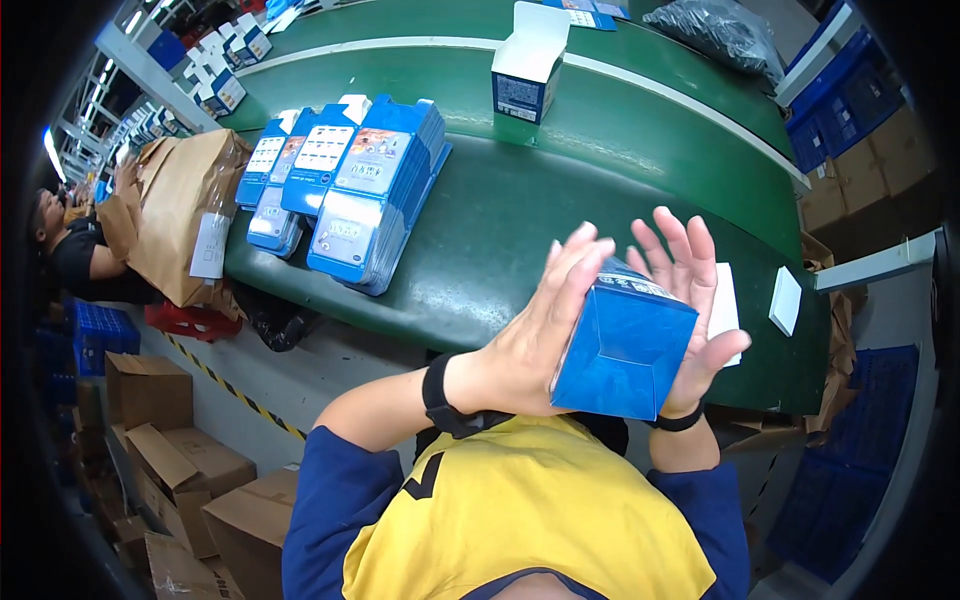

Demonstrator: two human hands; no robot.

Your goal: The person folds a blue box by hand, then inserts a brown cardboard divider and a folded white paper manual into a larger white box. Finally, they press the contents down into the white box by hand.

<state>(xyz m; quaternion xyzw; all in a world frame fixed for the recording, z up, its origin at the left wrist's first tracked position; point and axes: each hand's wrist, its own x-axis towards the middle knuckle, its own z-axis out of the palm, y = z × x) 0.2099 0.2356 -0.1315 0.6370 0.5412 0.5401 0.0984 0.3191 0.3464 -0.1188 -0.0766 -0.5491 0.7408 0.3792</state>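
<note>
Above the near edge of the green bench, a blue carton (625, 345) is held up with a flat, folded end facing me. My left hand (535, 325) lies along its left side, with the fingers stretched toward the far end; the thumb is hidden. At the right side is my right hand (695, 290), its fingers spread and its thumb standing off from the carton. Part of the right palm is behind the carton, and I cannot tell how firmly it presses. White flat pieces, one partly behind my right hand and another white slab (785, 301), lie on the bench.
Stacks of flattened blue cartons (370, 190) lie on the left of the green bench (470, 230). An open-topped carton (525, 75) stands on the conveyor. A large brown paper-wrapped bundle (180, 215) is at the left, near another person (90, 250). Cardboard boxes (190, 460) crowd the lower left floor.
</note>
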